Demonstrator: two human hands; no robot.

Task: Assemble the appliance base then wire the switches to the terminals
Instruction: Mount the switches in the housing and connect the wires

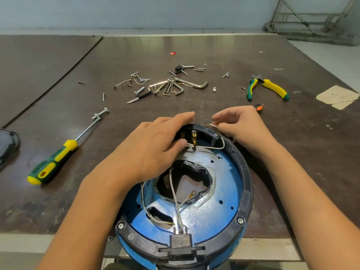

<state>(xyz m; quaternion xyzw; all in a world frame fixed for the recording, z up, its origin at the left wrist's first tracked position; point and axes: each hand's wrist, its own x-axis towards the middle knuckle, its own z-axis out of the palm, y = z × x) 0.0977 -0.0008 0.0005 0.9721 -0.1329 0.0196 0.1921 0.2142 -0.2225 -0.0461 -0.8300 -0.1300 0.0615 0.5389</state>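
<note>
Well, table [292,152]: dark brown board, with tools and hardware spread over its far half.
appliance base [224,191]: round, a blue plate inside a black ring, open side up at the table's near edge between both forearms; loose white wires [175,199] cross its holes.
left hand [153,147]: reaches over the base's far rim, fingers nearly straight, thumb tip pressing wire ends beside the brass terminals [193,138].
right hand [241,127]: at the far right rim, fingers curled, thumb and forefinger pinching a thin white wire [219,147].
screwdriver [58,158]: green and yellow handle, left of the base, apart from it.
pliers [266,87]: far right, handles spread.
hex keys [175,87]: heaped beyond the hands.
white wire: loops from the terminals to the right hand.
screws [103,96]: scattered around the hex keys.
</note>
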